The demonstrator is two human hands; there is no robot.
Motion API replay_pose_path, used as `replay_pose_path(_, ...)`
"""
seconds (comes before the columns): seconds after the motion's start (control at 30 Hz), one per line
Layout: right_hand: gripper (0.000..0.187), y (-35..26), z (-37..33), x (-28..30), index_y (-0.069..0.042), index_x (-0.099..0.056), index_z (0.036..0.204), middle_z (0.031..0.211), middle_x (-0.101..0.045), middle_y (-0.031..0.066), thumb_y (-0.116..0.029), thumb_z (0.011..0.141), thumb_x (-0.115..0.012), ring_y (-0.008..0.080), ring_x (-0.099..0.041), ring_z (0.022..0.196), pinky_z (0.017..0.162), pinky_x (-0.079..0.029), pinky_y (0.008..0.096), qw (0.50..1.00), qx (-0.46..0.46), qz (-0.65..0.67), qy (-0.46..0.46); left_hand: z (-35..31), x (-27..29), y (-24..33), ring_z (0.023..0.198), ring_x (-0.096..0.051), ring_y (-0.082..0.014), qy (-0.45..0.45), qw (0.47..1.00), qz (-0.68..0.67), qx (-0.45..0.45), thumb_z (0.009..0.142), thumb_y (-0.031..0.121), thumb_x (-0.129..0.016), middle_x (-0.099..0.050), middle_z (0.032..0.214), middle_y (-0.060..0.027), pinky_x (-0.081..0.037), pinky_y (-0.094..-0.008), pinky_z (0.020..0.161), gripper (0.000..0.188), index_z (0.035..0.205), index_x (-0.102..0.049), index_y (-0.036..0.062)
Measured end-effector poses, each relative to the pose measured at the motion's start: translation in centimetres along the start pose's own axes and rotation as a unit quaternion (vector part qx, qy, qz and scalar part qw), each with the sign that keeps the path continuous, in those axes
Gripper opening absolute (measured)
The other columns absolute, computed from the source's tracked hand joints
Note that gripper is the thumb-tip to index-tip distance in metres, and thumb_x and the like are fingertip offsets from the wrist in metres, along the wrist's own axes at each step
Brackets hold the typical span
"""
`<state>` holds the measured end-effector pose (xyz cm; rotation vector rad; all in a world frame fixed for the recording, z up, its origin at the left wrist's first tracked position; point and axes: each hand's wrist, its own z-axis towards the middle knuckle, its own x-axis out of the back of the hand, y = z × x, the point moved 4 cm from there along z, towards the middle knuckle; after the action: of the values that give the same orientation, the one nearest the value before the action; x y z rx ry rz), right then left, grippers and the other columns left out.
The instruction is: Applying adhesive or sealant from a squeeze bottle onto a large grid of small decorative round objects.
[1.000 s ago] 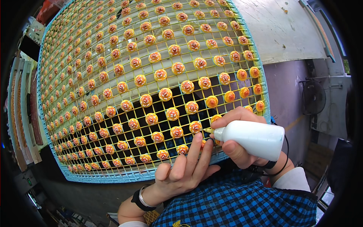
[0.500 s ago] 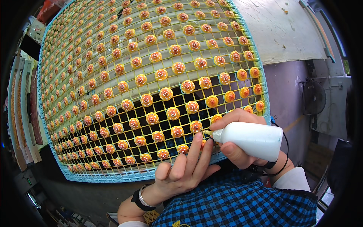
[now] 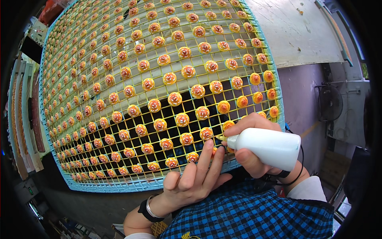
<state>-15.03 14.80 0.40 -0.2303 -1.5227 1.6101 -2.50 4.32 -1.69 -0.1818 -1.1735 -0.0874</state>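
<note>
My right hand (image 3: 254, 161) is wrapped round a white squeeze bottle (image 3: 270, 148), tilted on its side with its narrow nozzle (image 3: 221, 138) pointing left. The tip sits just right of an orange-and-yellow rosette (image 3: 206, 133) marked with white dashes. My left hand (image 3: 195, 175) is open, palm turned up, two fingers stretched toward the same rosette and resting at the near part of a yellow wire grid rack (image 3: 175, 131). Several rosettes stand in rows on the rack. Those near its right edge, like one orange rosette (image 3: 242, 101), show no white dashes. My right hand hides some rosettes.
A light blue rim (image 3: 131, 186) borders the rack, its near edge close to my blue checked apron (image 3: 242, 211). At the right stand a pale board (image 3: 302, 36) and a dark fan (image 3: 330, 102). A black cable (image 3: 301, 159) loops beside my right wrist. Stacked frames (image 3: 22, 119) stand far left.
My right hand has shifted slightly to the right with the squeeze bottle, drawing the nozzle a little away from the rosette. My left hand has stayed in place.
</note>
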Motion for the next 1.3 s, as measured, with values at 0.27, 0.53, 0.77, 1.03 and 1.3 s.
replay_pose_path(0.27,0.019,0.1,-0.2,-0.2,-0.001,-0.063,0.082,0.080,-0.062,0.0102,-0.019,0.079,-0.068,0.0211,-0.063,0.062,0.053,-0.050,0.0282,0.997,-0.061,0.025,0.026,0.2,0.1,-0.1,0.085,-0.031,-0.0120,-0.006,1.000,-0.003,-0.004,0.089,0.061,-0.042,-0.062,0.119,0.0040,-0.023,-0.0304,0.078,0.056,0.115,-0.063,0.0160)
replay_pose_path(0.53,0.019,0.0,0.2,-0.1,-0.002,-0.063,0.080,0.079,-0.062,0.0101,-0.020,0.079,-0.069,0.0206,-0.063,0.060,0.051,-0.050,0.0279,0.999,-0.013,-0.008,0.029,0.2,0.1,0.0,0.085,-0.031,-0.0118,-0.004,1.000,-0.002,0.000,0.089,0.061,-0.041,-0.062,0.118,0.0043,-0.023,-0.0301,0.078,0.056,0.116,-0.063,0.0159)
replay_pose_path(0.77,0.018,-0.1,0.2,-0.2,-0.002,-0.063,0.079,0.080,-0.062,0.0102,-0.018,0.079,-0.069,0.0207,-0.063,0.061,0.051,-0.050,0.0280,1.000,-0.013,-0.008,0.020,0.1,0.0,0.0,0.085,-0.031,-0.0119,-0.005,1.000,0.002,-0.004,0.088,0.061,-0.043,-0.062,0.117,0.0049,-0.023,-0.0301,0.078,0.056,0.114,-0.064,0.0167)
replay_pose_path(1.03,0.026,0.1,-0.3,0.2,-0.001,-0.064,0.084,0.082,-0.062,0.0129,-0.025,0.077,-0.070,0.0224,-0.063,0.064,0.054,-0.050,0.0290,0.997,-0.052,0.050,0.021,0.1,0.1,0.0,0.085,-0.031,-0.0118,-0.004,1.000,0.001,0.002,0.088,0.062,-0.043,-0.062,0.117,0.0050,-0.023,-0.0299,0.078,0.056,0.114,-0.064,0.0173)
replay_pose_path(1.3,0.057,0.6,-3.0,2.1,-0.001,-0.060,0.103,0.089,-0.060,0.0100,-0.052,0.078,-0.067,0.0167,-0.060,0.076,0.068,-0.047,0.0262,0.965,-0.169,0.189,0.061,0.2,0.1,0.0,0.086,-0.031,-0.0120,-0.016,1.000,-0.001,-0.005,0.090,0.060,-0.041,-0.062,0.119,0.0041,-0.023,-0.0298,0.079,0.054,0.115,-0.064,0.0180)
